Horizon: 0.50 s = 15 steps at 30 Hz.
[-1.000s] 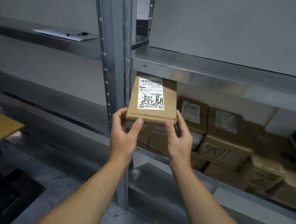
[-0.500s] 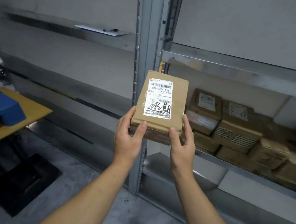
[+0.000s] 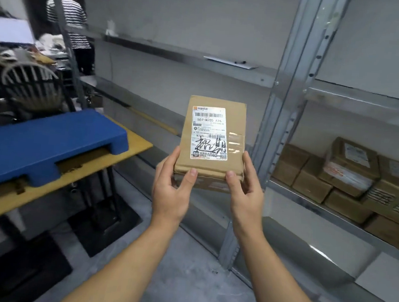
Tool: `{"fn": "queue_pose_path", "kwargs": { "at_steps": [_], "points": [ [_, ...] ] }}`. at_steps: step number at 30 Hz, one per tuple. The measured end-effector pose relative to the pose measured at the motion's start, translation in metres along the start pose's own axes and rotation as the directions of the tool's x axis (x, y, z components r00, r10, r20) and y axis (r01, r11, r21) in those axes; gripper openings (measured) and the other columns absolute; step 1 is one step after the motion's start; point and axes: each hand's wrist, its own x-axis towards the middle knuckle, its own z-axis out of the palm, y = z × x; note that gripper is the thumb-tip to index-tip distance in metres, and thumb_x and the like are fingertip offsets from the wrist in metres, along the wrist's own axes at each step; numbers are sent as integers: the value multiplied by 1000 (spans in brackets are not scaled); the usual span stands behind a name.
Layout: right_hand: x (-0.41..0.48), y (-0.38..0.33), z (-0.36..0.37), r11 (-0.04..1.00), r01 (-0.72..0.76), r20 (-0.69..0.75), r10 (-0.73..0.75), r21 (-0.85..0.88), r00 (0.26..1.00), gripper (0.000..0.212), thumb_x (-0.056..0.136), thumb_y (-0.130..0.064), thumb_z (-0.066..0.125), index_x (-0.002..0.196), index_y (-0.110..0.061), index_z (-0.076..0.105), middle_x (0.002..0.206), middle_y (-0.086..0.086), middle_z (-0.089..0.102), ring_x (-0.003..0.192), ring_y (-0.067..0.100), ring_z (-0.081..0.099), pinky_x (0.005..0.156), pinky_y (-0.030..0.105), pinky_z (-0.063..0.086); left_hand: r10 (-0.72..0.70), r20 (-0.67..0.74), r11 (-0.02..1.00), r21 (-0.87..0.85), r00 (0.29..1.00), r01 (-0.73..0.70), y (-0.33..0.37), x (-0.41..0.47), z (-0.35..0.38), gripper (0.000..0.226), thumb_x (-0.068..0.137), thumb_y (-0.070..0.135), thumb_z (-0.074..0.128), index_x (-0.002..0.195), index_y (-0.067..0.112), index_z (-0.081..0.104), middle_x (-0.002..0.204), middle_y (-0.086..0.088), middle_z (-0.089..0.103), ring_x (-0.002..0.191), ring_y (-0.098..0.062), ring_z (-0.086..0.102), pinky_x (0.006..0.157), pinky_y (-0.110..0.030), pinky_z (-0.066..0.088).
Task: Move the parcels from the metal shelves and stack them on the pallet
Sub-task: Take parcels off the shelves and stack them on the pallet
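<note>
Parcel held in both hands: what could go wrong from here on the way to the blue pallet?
1. The left hand and right hand grip only the near end of the parcel. Its far end juts out unsupported, so it might tip or slip free.
2. The blue pallet sits raised on a yellow tabletop. A parcel set too near its edge could drop to the floor.

A parcel storeroom: galvanised metal shelves (image 3: 361, 101) stacked with taped cardboard parcels (image 3: 349, 171), a blue plastic pallet (image 3: 34, 143), bare concrete floor (image 3: 182, 259).
</note>
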Motion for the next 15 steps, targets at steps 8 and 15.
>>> {"fn": "queue_pose_path", "kwargs": {
  "at_steps": [8, 15],
  "points": [
    [-8, 22, 129, 997, -58, 243, 46, 43, 969, 59, 91, -33, 69, 145, -42, 47, 140, -14, 60, 127, 8, 58, 108, 44, 48, 8, -244, 994, 106, 970, 18, -13, 28, -119, 54, 94, 26, 70, 133, 52, 44, 132, 23, 49, 126, 12, 45, 110, -22, 40],
    [4, 55, 243, 988, -109, 436, 50, 112, 899, 55, 97, -21, 67, 144, -41, 47, 138, -16, 61, 128, 6, 57, 110, 43, 47, -6, -420, 977, 190, 908, 94, -41, 73, -206, 55, 95, 29, 68, 137, 53, 43, 136, 17, 50, 129, -2, 49, 110, -30, 43]
  ]
}}
